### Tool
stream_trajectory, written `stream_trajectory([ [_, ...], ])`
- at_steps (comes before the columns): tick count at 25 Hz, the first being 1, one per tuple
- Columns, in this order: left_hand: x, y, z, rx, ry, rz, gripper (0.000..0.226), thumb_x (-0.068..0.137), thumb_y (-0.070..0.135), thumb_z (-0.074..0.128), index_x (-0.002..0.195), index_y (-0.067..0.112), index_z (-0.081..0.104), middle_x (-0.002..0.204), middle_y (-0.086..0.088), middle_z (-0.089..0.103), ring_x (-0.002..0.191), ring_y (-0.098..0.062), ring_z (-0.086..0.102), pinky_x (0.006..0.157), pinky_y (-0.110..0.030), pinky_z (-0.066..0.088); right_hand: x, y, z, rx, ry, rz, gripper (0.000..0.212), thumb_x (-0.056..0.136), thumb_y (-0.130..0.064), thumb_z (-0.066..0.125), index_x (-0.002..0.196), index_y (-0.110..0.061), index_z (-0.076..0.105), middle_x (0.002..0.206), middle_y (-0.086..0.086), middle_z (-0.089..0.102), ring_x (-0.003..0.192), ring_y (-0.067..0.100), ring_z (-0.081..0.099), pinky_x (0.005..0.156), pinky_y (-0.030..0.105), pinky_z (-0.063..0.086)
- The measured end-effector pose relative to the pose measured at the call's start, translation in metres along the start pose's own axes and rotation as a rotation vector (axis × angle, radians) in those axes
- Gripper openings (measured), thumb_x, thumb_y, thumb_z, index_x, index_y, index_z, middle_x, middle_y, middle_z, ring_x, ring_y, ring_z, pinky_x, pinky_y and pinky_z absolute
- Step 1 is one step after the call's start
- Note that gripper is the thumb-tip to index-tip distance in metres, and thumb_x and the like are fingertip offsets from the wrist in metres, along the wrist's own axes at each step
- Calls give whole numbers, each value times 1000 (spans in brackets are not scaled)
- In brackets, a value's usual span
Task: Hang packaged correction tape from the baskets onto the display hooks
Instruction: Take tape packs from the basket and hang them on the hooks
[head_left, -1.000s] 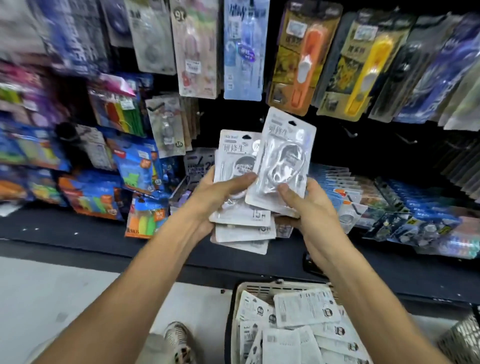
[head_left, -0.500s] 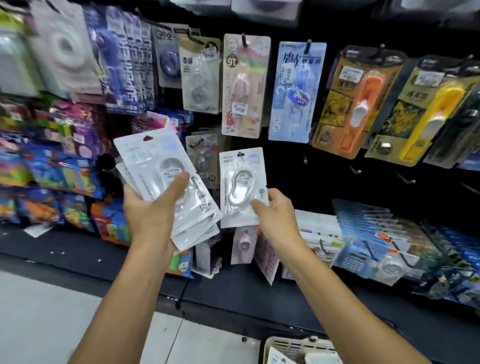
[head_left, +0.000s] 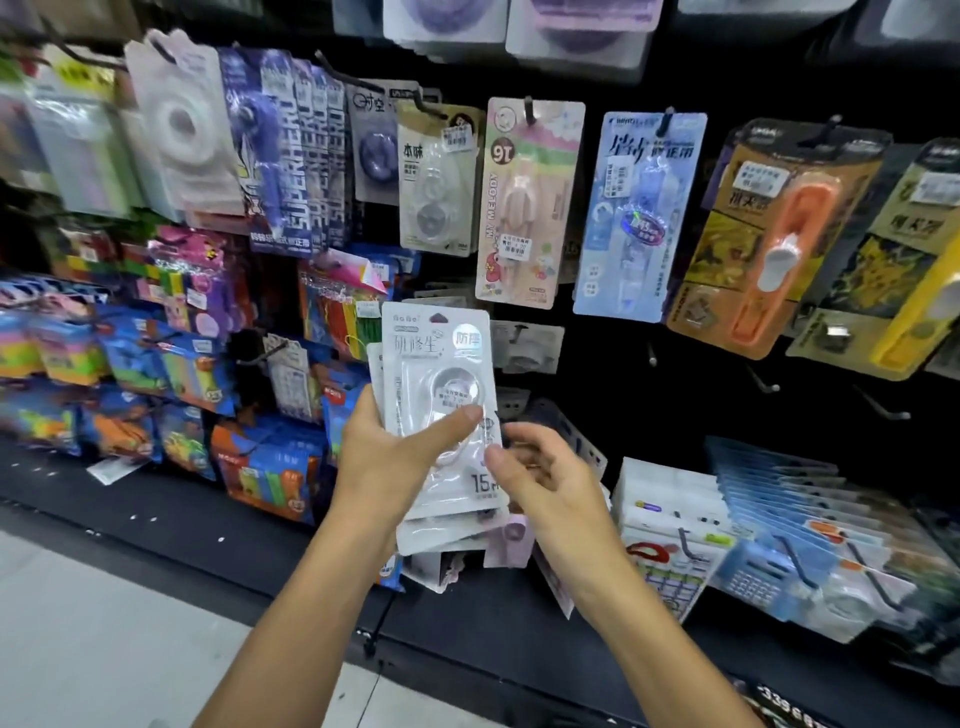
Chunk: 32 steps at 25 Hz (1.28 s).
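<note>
My left hand (head_left: 384, 462) grips a fanned stack of white correction tape packs (head_left: 436, 358) upright in front of the display wall, thumb pressed on the front pack's clear blister. My right hand (head_left: 550, 483) is at the stack's lower right edge, its thumb and curled fingers pinching the front pack there. Just behind and to the right of the stack, a pale pack of the same kind (head_left: 527, 347) hangs on the black panel. The basket is out of view.
Other carded tapes hang above: a pink pack (head_left: 524, 208), a blue pack (head_left: 636, 218), an orange one (head_left: 779, 244). Bare hooks (head_left: 763, 382) (head_left: 888, 408) stick out to the right. Rows of stationery fill the black shelf (head_left: 260, 540) below.
My right hand, which held a single pack up near the hooks, has come back empty to the stack and taken its front pack. My left hand has moved the stack right, toward the centre.
</note>
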<state>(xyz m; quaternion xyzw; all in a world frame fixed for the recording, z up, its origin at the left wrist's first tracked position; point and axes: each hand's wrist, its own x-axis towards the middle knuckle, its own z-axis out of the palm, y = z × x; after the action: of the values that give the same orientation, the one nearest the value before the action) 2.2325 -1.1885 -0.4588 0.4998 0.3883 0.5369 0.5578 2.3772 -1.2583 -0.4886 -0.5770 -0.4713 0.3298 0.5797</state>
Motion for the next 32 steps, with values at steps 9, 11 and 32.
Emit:
stream_trajectory([
  [9, 7, 4, -2, -175, -182, -234, 45, 74, 44, 84, 116, 31, 73, 116, -4, 77, 106, -32, 73, 93, -54, 57, 7, -6, -9, 251, 83, 112, 12, 97, -21, 66, 100, -12, 59, 74, 10, 73, 50, 19, 64, 40, 25, 46],
  [11, 5, 7, -4, -184, -157, -199, 36, 76, 27, 80, 111, 24, 75, 111, -7, 78, 98, -31, 76, 84, -51, 61, 6, -5, -13, 233, 168, 129, 14, 97, -25, 65, 98, -13, 57, 67, 10, 70, 43, 17, 58, 38, 23, 42],
  [32, 8, 6, 11, -37, -51, 9, 34, 61, 41, 89, 92, 29, 81, 93, 0, 81, 85, -21, 79, 72, -40, 63, 10, -6, 1, 67, -35, -16, 6, 90, -34, 68, 90, -31, 72, 87, 2, 77, 80, 18, 74, 69, 37, 58],
])
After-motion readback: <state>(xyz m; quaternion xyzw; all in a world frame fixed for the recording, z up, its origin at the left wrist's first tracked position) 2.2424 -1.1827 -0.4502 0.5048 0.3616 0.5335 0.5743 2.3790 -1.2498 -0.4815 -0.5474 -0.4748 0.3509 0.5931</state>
